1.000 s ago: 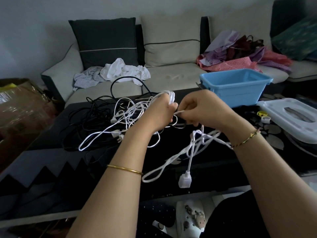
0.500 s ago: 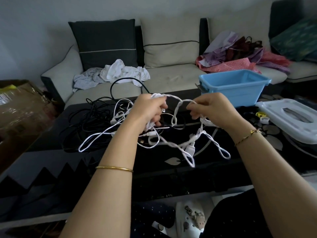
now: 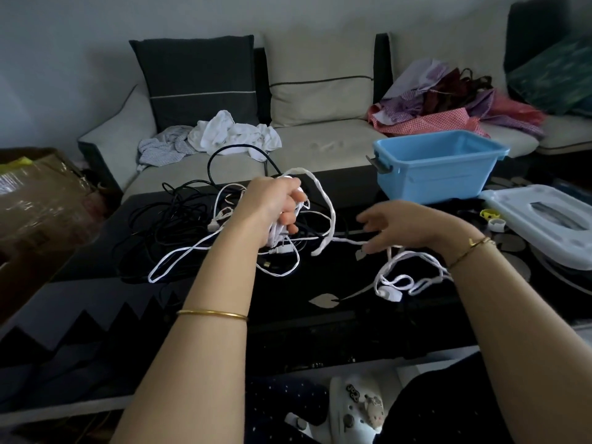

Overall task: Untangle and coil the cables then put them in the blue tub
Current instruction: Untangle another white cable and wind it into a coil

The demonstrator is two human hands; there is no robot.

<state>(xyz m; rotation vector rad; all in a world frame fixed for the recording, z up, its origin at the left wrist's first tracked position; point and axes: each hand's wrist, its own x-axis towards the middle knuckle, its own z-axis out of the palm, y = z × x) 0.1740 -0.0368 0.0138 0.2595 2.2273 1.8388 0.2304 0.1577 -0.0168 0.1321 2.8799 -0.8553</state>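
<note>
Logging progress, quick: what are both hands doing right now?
Left hand: gripping a bunch of the white cable.
Right hand: open, fingers spread by the same cable.

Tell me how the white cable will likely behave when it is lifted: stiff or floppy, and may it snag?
Probably floppy: the white cable sags in loose loops from the left hand gripping it. Likely light, since one hand holds a bunch. It may snag: its loops lie over the black cables.

Left hand [image 3: 275,209] clenched, raised; right hand [image 3: 413,227] lower (fingers loosely extended).
</note>
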